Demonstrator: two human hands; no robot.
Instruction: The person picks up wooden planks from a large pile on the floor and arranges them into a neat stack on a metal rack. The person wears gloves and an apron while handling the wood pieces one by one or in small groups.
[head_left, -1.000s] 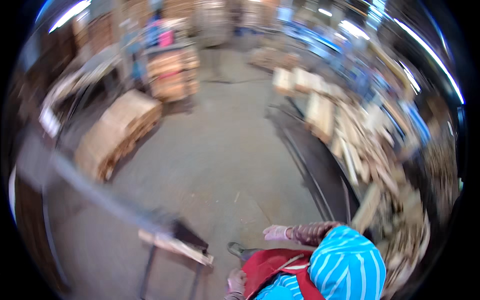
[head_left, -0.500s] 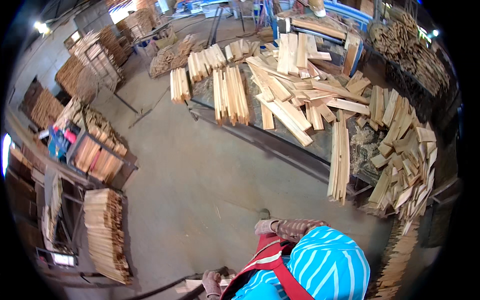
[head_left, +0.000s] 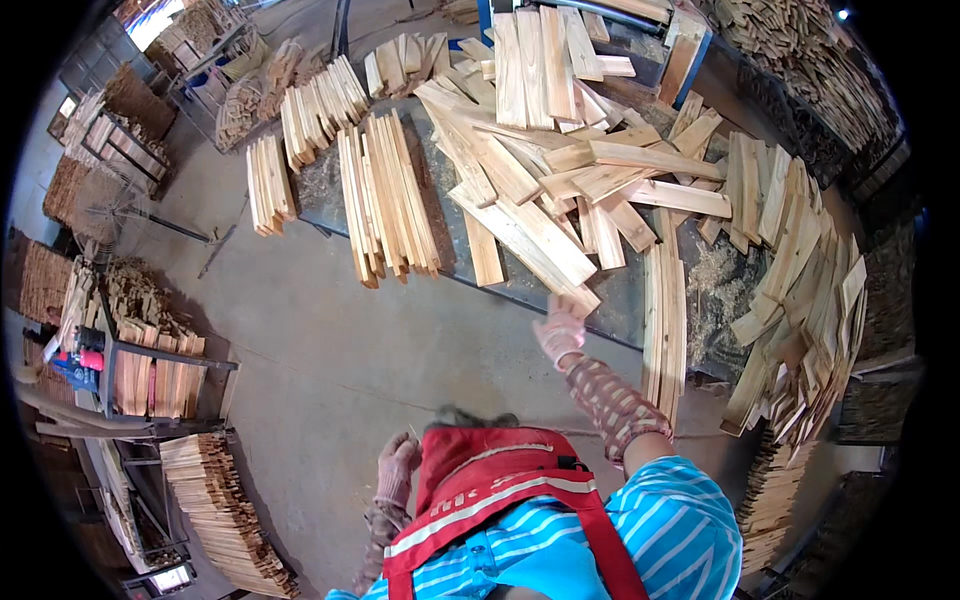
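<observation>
My right hand (head_left: 560, 330), in a pale knit glove, reaches out to the table's near edge. Its fingers are spread by the end of a light wooden board (head_left: 535, 240) that lies slantwise and juts past the edge; whether they touch it, I cannot tell. My left hand (head_left: 398, 464), gloved too, hangs low beside my red apron (head_left: 490, 485), loosely open with nothing visible in it. Loose boards (head_left: 640, 160) lie in a jumbled heap beyond the right hand. Right of that hand, a narrow stack of long boards (head_left: 663, 310) overhangs the edge.
Sorted board bundles (head_left: 385, 200) line the left part of the dark table (head_left: 615, 285). A heap of offcuts (head_left: 800, 300) spills at the right. Board stacks (head_left: 225, 510) and a metal rack (head_left: 165, 350) stand on the left, with a large fan (head_left: 100, 205) behind.
My body has turned and come closer to the table. My right arm has stretched forward to the boards. My left hand has risen beside the apron, away from the bar and wood pieces below.
</observation>
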